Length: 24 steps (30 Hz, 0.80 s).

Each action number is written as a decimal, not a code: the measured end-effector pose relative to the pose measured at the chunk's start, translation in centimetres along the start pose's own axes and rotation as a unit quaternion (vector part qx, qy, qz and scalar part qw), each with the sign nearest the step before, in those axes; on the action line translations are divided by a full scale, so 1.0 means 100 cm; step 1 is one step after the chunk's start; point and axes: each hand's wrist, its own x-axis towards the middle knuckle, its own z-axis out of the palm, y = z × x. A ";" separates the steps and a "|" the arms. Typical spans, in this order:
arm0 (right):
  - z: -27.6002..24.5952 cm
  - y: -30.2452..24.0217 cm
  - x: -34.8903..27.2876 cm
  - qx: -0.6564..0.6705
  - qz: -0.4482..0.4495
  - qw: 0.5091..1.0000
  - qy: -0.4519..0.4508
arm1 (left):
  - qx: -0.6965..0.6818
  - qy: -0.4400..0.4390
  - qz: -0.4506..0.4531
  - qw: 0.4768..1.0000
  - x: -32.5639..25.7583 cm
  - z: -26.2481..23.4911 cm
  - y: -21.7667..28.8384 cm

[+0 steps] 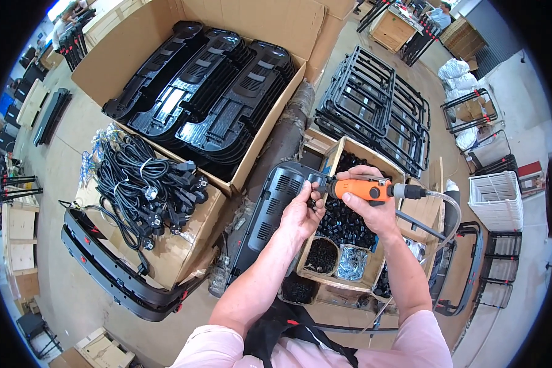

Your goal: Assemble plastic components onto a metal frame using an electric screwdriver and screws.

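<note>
My right hand [374, 211] is wrapped around an orange air screwdriver [354, 187], which lies level with its nose pointing left. A clear hose [451, 205] runs from the driver's rear end. At the driver's tip, the fingers of my left hand [302, 213] are pinched together, with something small and dark at them that I cannot make out. Below my left hand lies a black plastic panel [275, 211] with slotted vents. Under the driver stands a wooden box [343, 283] with many small black plastic parts [337, 227], a tub of dark screws [322, 255] and a tub of silvery screws [352, 262].
A large cardboard box [267, 144] at the far left holds stacked black panels [227, 92]. Nearer, bundled black power cables [144, 184] lie on another carton [196, 227], beside curved black rails [126, 285]. Black metal frames [374, 104] are stacked at the far right, near a white crate [495, 201].
</note>
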 end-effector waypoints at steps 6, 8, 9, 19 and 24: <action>0.012 0.008 0.018 -0.013 -0.006 1.000 0.016 | 0.023 0.002 0.038 0.999 0.000 0.008 -0.002; 0.014 0.012 0.030 -0.030 -0.035 0.998 0.044 | 0.035 0.006 0.048 0.998 -0.006 0.014 -0.003; 0.014 0.013 0.037 -0.038 -0.041 0.997 0.048 | 0.059 0.008 0.043 0.997 -0.011 0.015 -0.006; 0.024 0.043 0.078 -0.058 -0.026 0.998 0.018 | 0.156 -0.016 0.021 0.987 -0.040 -0.023 -0.016; 0.027 0.048 0.089 -0.087 -0.022 0.996 0.007 | 0.183 -0.017 0.054 0.982 -0.045 -0.028 -0.013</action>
